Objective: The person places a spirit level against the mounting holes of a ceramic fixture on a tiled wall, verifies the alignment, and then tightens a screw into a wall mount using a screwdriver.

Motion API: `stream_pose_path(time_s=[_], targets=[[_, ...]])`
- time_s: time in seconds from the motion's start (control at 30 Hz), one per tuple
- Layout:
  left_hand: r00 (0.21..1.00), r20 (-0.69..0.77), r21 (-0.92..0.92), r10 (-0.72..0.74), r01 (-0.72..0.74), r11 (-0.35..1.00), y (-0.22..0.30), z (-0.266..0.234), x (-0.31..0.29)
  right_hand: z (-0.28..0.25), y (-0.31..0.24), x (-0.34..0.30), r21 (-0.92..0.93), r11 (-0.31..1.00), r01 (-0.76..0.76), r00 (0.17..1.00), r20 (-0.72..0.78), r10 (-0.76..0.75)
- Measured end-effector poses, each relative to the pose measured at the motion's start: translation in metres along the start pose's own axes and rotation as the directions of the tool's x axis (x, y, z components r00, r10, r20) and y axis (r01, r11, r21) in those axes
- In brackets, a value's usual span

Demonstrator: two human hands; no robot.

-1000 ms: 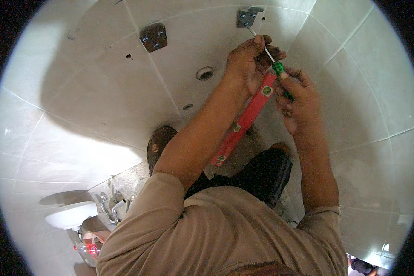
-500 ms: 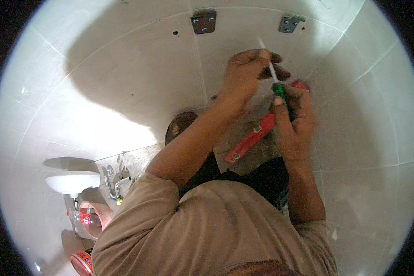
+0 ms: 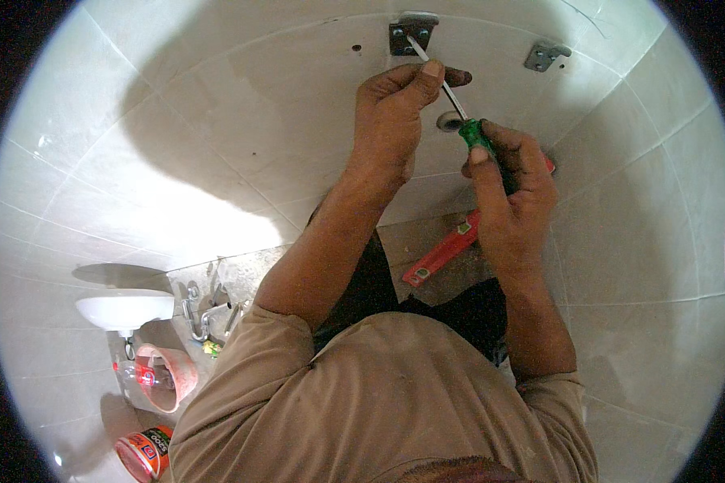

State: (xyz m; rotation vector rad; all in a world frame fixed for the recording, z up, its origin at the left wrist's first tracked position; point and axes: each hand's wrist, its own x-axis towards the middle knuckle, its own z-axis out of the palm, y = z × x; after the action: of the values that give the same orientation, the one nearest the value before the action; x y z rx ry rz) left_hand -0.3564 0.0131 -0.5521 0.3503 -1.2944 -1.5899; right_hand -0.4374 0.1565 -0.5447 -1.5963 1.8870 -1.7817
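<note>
A screwdriver (image 3: 473, 137) with a green handle slants up to the left, its tip at the left metal bracket (image 3: 412, 38) on the tiled wall. My right hand (image 3: 514, 173) is closed round the handle. Higher up, the fingers of my left hand (image 3: 399, 109) pinch the shaft near the bracket. Screw heads show on that bracket; whether the tip sits in one I cannot tell. A second metal bracket (image 3: 545, 56) is fixed farther right. Behind my right hand, a red spirit level (image 3: 445, 249) slants down toward the floor, partly hidden.
A round pipe opening (image 3: 449, 121) shows in the wall behind the screwdriver. At the left are a white washbasin (image 3: 126, 309), chrome pipe fittings (image 3: 201, 320), a pink bucket (image 3: 187, 369) with a plastic bottle (image 3: 148, 375), and an orange-red tub (image 3: 147, 452).
The screwdriver's tip has come up to the left bracket. My left hand has moved left and up along with the shaft. My view has shifted slightly, uncovering the pipe opening.
</note>
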Motion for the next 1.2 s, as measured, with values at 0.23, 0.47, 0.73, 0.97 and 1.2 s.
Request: stream_pose_path(time_s=[0.23, 0.47, 0.73, 0.97, 1.2], targets=[[0.999, -0.038, 0.009, -0.027, 0.027, 1.000, 0.007, -0.008, 0.001, 0.006, -0.008, 0.002, 0.001, 1.000, 0.019, 1.000, 0.002, -0.019], [1.000, -0.010, -0.104, 0.004, -0.006, 0.995, 0.003, -0.009, 0.005, 0.008, -0.009, 0.003, -0.027, 0.999, 0.032, 0.999, -0.022, -0.033], [0.984, 0.090, -0.356, -0.151, 0.173, 0.918, 0.021, -0.013, 0.007, -0.001, -0.050, 0.014, 0.749, 0.212, -0.628, 0.744, 0.497, 0.447], [0.970, 0.094, -0.426, -0.225, 0.244, 0.871, 0.020, -0.014, 0.011, 0.022, -0.093, 0.014, 0.177, 0.803, -0.569, 0.822, 0.161, 0.547], [0.966, 0.236, -0.678, -0.105, 0.241, 0.694, 0.000, -0.010, 0.010, 0.036, -0.062, 0.002, -0.696, 0.680, 0.230, 0.972, 0.195, -0.129]])
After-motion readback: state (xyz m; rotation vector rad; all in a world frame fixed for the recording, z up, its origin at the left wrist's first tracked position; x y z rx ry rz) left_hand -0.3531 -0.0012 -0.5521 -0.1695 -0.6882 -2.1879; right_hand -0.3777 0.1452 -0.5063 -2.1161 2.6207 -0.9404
